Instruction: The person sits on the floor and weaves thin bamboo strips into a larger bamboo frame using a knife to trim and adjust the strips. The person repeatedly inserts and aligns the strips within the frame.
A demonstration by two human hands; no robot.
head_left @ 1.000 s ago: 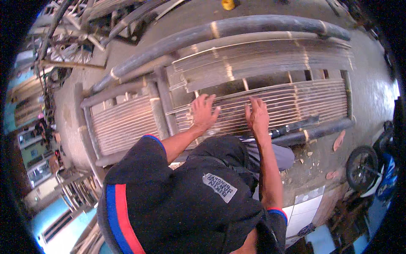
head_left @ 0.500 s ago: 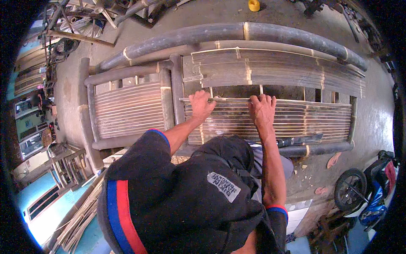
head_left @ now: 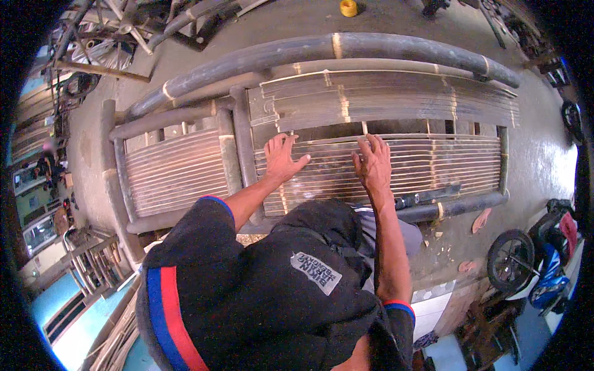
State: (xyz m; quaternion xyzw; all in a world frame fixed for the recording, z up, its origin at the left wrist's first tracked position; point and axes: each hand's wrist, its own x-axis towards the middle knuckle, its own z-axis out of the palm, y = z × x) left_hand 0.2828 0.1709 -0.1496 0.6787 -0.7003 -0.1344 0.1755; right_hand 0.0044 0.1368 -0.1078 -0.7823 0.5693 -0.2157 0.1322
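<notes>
Thin bamboo slats [head_left: 408,166] run side by side across a dark bamboo frame [head_left: 476,206] in front of me. My left hand [head_left: 283,159] rests over the far slats near the frame's left end, its fingers spread and thumb out. Over the same far slats, further right, is my right hand [head_left: 374,162], with fingers apart and slightly bent; neither hand grips anything. Beyond an open gap lies a bunch of darker slats [head_left: 396,99], packed close together. A long black tool [head_left: 427,196] lies across the near slats beside my right forearm.
A smaller slatted bamboo panel [head_left: 173,170] adjoins on the left. Behind everything runs a thick dark bamboo pole [head_left: 402,46]. A yellow roll [head_left: 348,8] sits on the floor at the back. To the right are a wheel [head_left: 511,261] and sandals [head_left: 481,221].
Both hands have let go of the far slat they were pinching, and their fingers have opened. That slat no longer sticks out past the left side rail. The whole view has shifted slightly.
</notes>
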